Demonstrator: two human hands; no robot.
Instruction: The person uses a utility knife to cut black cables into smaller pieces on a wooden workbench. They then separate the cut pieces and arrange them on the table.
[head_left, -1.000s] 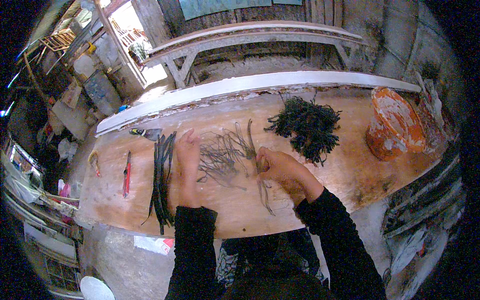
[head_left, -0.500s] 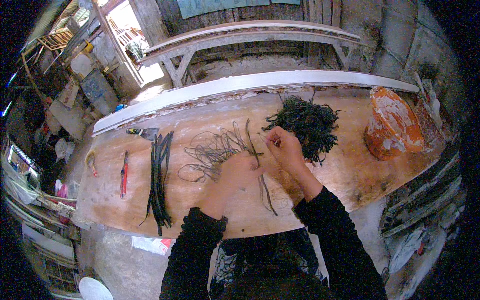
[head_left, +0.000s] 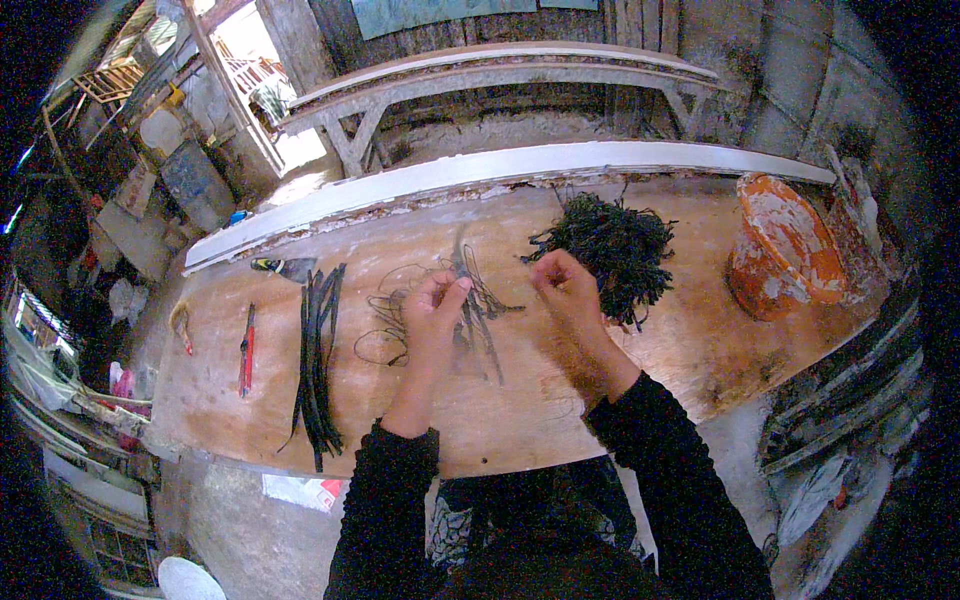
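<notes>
My left hand (head_left: 436, 302), thumb and fingers pinched, grips a thin dark strip (head_left: 488, 345) that is smeared by motion. Beneath that hand spreads a loose tangle of thin dark cord (head_left: 380, 335). To the right, my right hand (head_left: 565, 285) is closed with its fingertips together; what they hold, if anything, is too small to name. Just beyond it sits a heap of short, knotted-looking black strips (head_left: 625, 245). A bundle of long black strips (head_left: 319, 360) lies to the left of my left hand.
Left of the bundle lie a red-handled tool (head_left: 247, 360) and a small brush-like item (head_left: 181, 325). A dark tool with yellow marks (head_left: 285, 268) rests behind the bundle. An orange bucket (head_left: 780, 255) smeared white stands at right. A long white board (head_left: 500, 165) edges the wooden table (head_left: 400, 445).
My left hand has moved left, away from the right hand, carrying the dark strip with it. The right hand has stayed nearly in place.
</notes>
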